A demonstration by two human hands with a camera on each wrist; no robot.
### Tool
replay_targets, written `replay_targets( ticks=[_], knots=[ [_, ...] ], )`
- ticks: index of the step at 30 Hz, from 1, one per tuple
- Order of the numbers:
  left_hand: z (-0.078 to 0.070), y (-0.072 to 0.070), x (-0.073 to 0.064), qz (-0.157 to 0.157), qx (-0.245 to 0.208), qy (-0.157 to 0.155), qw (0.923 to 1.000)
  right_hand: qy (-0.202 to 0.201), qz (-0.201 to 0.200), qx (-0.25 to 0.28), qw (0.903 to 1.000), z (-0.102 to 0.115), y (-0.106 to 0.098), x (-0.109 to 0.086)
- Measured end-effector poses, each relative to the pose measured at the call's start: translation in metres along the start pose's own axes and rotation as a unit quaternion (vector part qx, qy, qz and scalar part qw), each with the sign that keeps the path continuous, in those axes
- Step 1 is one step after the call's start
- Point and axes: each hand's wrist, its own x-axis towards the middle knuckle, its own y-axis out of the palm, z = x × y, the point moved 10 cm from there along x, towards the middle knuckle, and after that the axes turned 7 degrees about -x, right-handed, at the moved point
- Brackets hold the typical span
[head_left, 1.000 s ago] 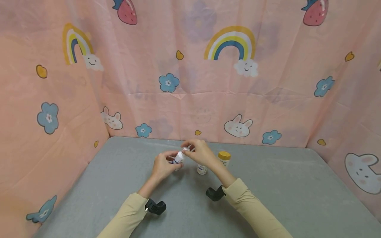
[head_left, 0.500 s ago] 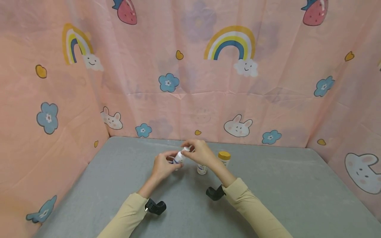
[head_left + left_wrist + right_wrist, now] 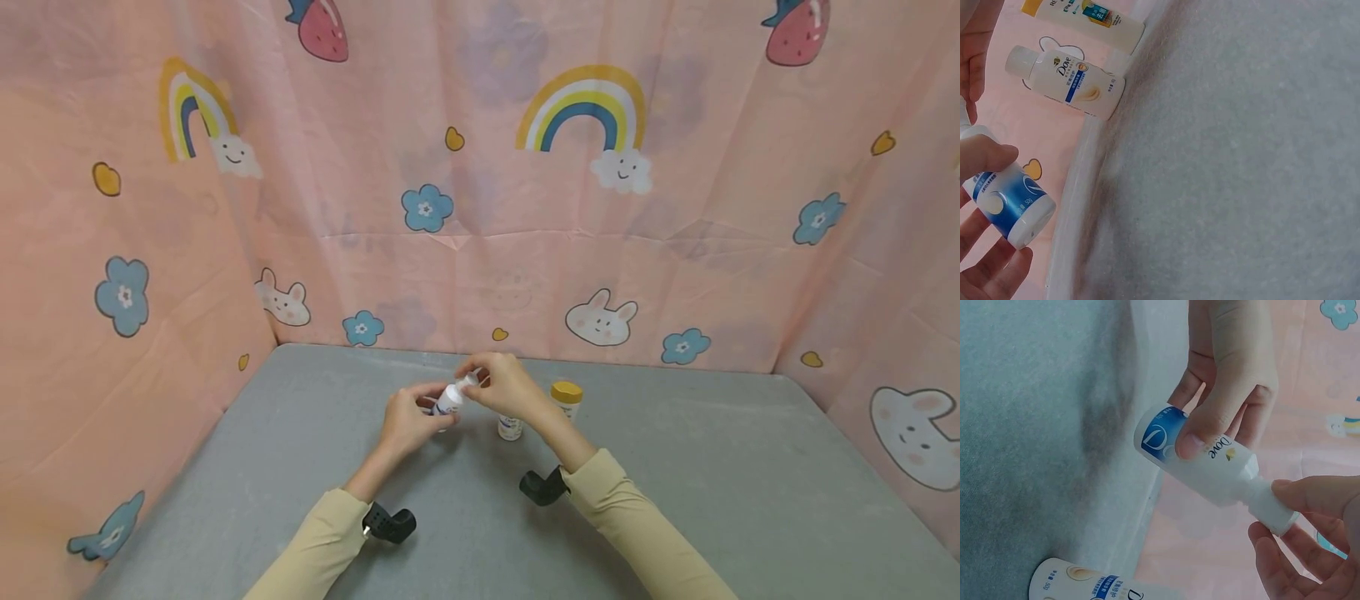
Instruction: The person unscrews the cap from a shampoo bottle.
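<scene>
My left hand holds a small white-and-blue Dove bottle above the table, with the thumb on its label side. The bottle leans, its top up and toward the right. My right hand pinches the white cap between thumb and fingers. In the right wrist view a short stretch of neck shows between cap and body. Below my right hand, another white Dove bottle stands on the table, its cap seen in the left wrist view. In the head view its top is hidden by the right hand.
A pale bottle with a yellow cap stands to the right, partly behind my right forearm. The grey table reaches back to a pink printed curtain. Black wrist cameras sit on both wrists.
My left hand and its bottle have shifted slightly left and down. The fingers of my right hand have moved a little around the cap. The standing bottles have stayed put.
</scene>
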Motion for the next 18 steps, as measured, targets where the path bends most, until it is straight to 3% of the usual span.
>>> replay_targets(
  ticks=[18],
  knots=[
    [0.0053, -0.0077, -0.0007, -0.016, -0.002, -0.017, 0.9997, 0.013, -0.003, -0.004, 0.9999, 0.0027, 0.0015, 0.0029]
  ],
)
